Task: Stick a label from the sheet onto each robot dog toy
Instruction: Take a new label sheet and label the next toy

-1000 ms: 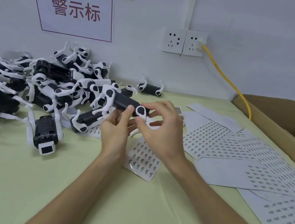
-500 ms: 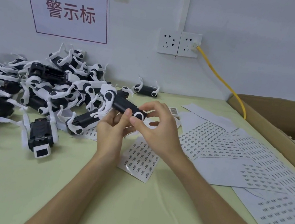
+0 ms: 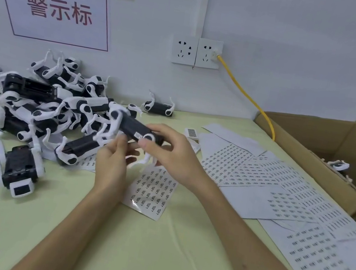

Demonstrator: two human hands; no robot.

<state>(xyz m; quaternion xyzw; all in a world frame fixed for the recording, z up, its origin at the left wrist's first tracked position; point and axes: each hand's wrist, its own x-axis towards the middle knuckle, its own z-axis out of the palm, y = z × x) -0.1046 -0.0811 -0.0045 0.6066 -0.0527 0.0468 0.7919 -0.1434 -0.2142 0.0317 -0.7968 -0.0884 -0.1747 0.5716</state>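
Observation:
A black-and-white robot dog toy (image 3: 131,126) is held above the table between both hands, its belly turned up. My right hand (image 3: 173,155) grips its right end, thumb by a small white label on the body. My left hand (image 3: 113,161) holds it from below with curled fingers. A small label sheet (image 3: 152,192) lies on the table right under the hands. A pile of robot dog toys (image 3: 34,105) covers the table's left side.
More label sheets (image 3: 281,189) spread over the right of the green table (image 3: 61,221). An open cardboard box (image 3: 336,148) with one toy inside stands at the right edge. One toy (image 3: 158,107) lies alone near the wall. A yellow cable (image 3: 246,94) runs from the wall socket.
The hands and the held toy stay close together; my right thumb has shifted slightly along the toy's body. The camera has turned a little, shifting the scene.

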